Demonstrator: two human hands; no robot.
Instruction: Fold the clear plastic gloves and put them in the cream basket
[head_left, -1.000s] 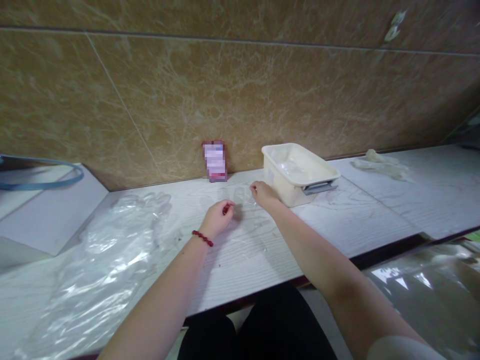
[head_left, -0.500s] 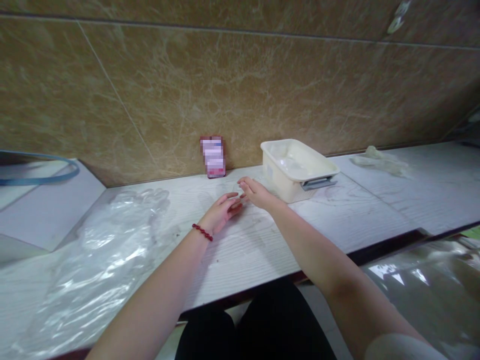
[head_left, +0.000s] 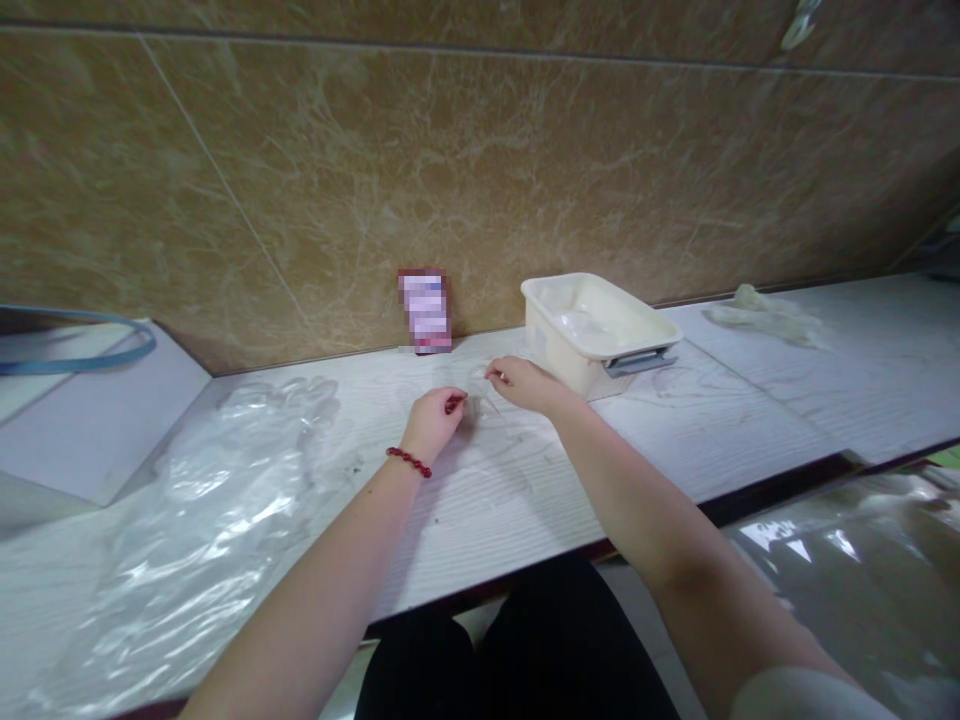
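Note:
My left hand (head_left: 436, 415), with a red bead bracelet (head_left: 409, 461) at its wrist, hovers over the white table with fingers curled closed. Facing it, my right hand (head_left: 519, 382) is closed in a pinch, just left of the cream plastic bin (head_left: 559, 345). Between the two hands shows a faint, thin see-through piece of plastic (head_left: 478, 400); its outline is hard to make out. Clear plastic pieces (head_left: 583, 328) lie inside the bin. To the left, a flat pile of shiny clear plastic (head_left: 225, 500) with rounded ends spreads over the table.
A phone (head_left: 426, 312) with a blurred screen leans on the tiled wall (head_left: 337, 180). A white box (head_left: 97, 420) with a blue strap (head_left: 112, 362) stands at left. Crumpled whitish gloves or cloth (head_left: 765, 318) lie at right. Clear plastic (head_left: 847, 570) fills the lower right.
Both hands' fingers have closed from a loose, extended pose into pinches. The hands have drawn slightly apart, and the see-through piece shows between them.

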